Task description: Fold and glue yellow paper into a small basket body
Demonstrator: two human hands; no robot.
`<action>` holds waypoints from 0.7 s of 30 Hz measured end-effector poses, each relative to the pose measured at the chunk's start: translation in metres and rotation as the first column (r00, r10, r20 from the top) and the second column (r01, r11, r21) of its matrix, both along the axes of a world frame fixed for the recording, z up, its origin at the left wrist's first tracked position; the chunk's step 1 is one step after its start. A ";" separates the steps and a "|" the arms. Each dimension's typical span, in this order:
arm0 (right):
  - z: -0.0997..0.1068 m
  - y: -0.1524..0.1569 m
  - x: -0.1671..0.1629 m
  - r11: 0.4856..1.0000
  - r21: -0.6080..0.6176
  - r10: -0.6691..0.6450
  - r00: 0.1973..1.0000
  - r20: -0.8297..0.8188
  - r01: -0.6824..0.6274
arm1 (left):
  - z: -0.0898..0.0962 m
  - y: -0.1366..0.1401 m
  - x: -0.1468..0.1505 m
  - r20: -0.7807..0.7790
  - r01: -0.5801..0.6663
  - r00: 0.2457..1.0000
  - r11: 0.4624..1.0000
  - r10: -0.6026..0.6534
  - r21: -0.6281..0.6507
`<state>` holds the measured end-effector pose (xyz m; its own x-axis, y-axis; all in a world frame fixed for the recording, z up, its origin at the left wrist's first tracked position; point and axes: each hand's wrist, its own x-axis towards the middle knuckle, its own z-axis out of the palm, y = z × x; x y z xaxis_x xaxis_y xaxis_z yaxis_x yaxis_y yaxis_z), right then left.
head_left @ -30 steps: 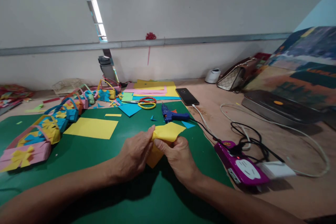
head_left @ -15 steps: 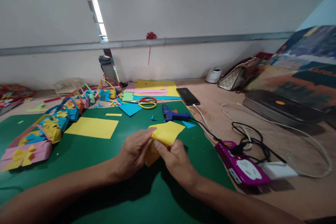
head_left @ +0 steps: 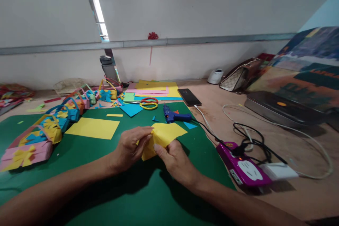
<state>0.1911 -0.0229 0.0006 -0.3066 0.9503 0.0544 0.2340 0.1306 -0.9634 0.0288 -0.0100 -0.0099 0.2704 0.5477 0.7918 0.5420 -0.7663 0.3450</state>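
folded yellow paper: your piece (head_left: 169,132) is up between both hands, above the green mat (head_left: 148,206), one flap leaning away from you and another part angled down toward the mat.
left fingers: your left hand (head_left: 129,146) is pinched nearly closed on the paper's left side, thumb and fingertips together at the fold.
right fingers: your right hand (head_left: 176,159) has its thumb pressed on the near face; the other fingers curl behind, so you cannot tell how tightly they close.
feel: likely very light, fairly stiff when flat but easily creased; it should not slip much, though a hard squeeze could dent it.
where to hold: best taken along the folded edges, where doubled layers should be firmer than the loose flap.
just beyond: a blue glue gun (head_left: 178,117) lies behind the paper, a blue scrap (head_left: 190,125) near its handle.
to your left: a flat yellow sheet (head_left: 92,128), then a row of small paper baskets (head_left: 29,153).
farther back: scissors (head_left: 148,106) and a dark phone (head_left: 189,97).
to your right: a purple power strip (head_left: 238,159) with cables plugged in.
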 end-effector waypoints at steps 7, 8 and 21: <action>-0.002 0.002 -0.003 0.999 -0.050 -0.005 0.991 -0.131 -0.001 | 0.005 -0.001 0.003 0.104 0.023 0.994 0.999 -0.019 -0.037; -0.002 0.002 -0.004 0.999 -0.055 -0.014 0.984 -0.176 0.004 | 0.006 -0.002 0.004 0.110 0.012 0.994 0.999 -0.007 -0.052; -0.003 0.003 -0.005 0.998 -0.016 -0.062 0.986 -0.154 0.060 | 0.008 -0.006 0.006 0.065 -0.052 0.996 0.997 0.056 -0.060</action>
